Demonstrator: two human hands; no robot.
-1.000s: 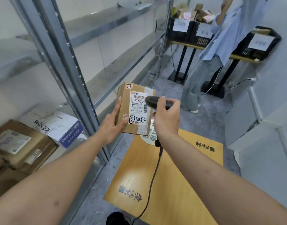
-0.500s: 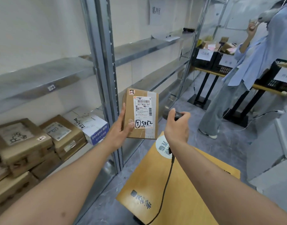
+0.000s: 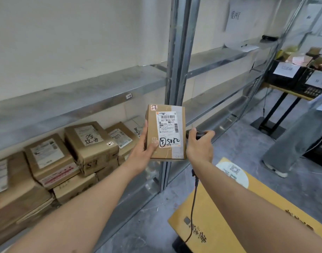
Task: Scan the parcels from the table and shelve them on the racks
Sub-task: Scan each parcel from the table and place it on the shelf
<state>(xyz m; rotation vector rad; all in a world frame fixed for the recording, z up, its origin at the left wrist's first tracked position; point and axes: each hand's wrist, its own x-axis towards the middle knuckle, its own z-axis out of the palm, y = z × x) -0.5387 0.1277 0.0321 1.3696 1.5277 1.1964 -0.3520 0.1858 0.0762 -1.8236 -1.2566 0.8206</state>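
My left hand (image 3: 144, 150) grips a small brown cardboard parcel (image 3: 166, 132) upright by its left edge and bottom, its white label with "5082" written on it facing me. My right hand (image 3: 199, 145) holds a black corded barcode scanner (image 3: 195, 134) just right of the parcel, its cable hanging down. The metal rack (image 3: 101, 99) stands in front and to the left, its upright post right behind the parcel. Several brown parcels (image 3: 89, 143) are stacked on the rack's lower shelf at left.
A large yellow cardboard box (image 3: 238, 216) lies on the floor under my right arm. Another person's legs (image 3: 291, 143) stand at the right by a black-legged table (image 3: 288, 90) with black crates. The rack's middle shelf at chest height holds nothing here.
My view has swung left and up toward the rack. The parcel has risen with my left hand, and the scanner has drawn back from in front of the label to the parcel's right.
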